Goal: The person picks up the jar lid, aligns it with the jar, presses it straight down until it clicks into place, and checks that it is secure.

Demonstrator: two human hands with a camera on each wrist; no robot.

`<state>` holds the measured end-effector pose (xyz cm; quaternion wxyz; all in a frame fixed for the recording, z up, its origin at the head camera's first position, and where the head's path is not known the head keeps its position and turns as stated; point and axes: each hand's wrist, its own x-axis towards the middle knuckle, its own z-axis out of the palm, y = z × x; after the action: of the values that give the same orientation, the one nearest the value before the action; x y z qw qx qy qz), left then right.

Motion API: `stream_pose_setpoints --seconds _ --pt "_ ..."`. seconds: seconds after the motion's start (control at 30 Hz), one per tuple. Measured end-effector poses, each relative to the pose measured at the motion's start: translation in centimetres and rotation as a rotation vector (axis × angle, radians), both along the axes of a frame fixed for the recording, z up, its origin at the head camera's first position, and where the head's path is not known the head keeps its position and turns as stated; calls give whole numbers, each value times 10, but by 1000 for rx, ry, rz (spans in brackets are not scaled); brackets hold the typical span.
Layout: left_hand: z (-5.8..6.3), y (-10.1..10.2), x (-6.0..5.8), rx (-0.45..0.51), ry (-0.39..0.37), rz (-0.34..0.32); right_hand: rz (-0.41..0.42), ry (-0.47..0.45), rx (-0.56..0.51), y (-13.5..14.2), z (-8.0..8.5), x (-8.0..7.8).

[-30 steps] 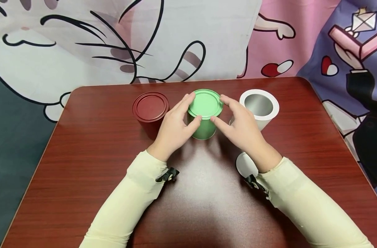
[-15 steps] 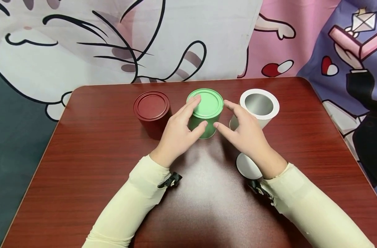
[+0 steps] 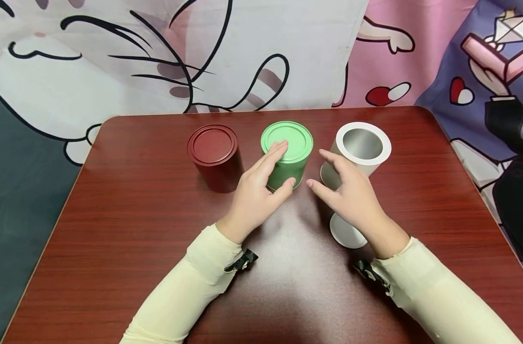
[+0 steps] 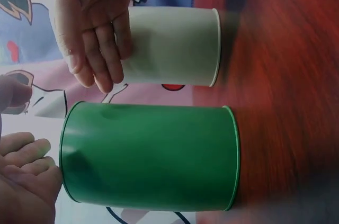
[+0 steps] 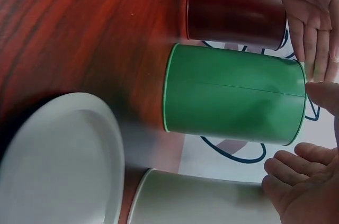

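Note:
A green can [image 3: 293, 136] with a lid on it stands upright between my hands. My left hand [image 3: 254, 193] has its fingers extended and thumb apart; its fingertips overlap the lid's front edge in the head view. To the can's right, my right hand [image 3: 356, 196] holds nothing, its fingers reaching forward in front of the white can [image 3: 366, 167]. That white can is uncovered, with a hollow grey inside. In the left wrist view, bare space shows between the right hand [image 4: 98, 28] and the green can [image 4: 148, 155]. Flat on the table lies a round white lid [image 3: 346, 232].
A dark red can [image 3: 216, 157] with its lid on stands to the left of the green one. All the cans are near the back of the reddish wooden table [image 3: 128, 215]. Behind the table hangs a cartoon-printed cloth [image 3: 252, 28].
Both hands have drawn back from the green can toward the person, the right one also shifting right. More of the white lid on the table shows now. The cans stand as before.

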<state>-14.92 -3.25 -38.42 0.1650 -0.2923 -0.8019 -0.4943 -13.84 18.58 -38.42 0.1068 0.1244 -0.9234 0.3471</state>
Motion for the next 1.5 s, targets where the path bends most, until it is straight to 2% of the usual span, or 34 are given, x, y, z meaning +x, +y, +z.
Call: stream_pose_setpoints --seconds 0.4,0.63,0.77,1.0,1.23,1.5 --pt "-7 5 9 -25 33 -9 7 33 0 11 -6 17" --pt "-10 9 17 -81 45 -111 7 55 26 17 -10 25" --pt "-14 12 21 -133 24 -134 9 61 22 20 -12 30" --pt "-19 18 24 -210 -30 -135 5 44 44 27 -20 42" --pt "-24 23 29 -256 -96 -133 12 35 61 31 -25 50" --pt "-32 30 37 -286 -158 -168 9 24 69 36 -29 58"
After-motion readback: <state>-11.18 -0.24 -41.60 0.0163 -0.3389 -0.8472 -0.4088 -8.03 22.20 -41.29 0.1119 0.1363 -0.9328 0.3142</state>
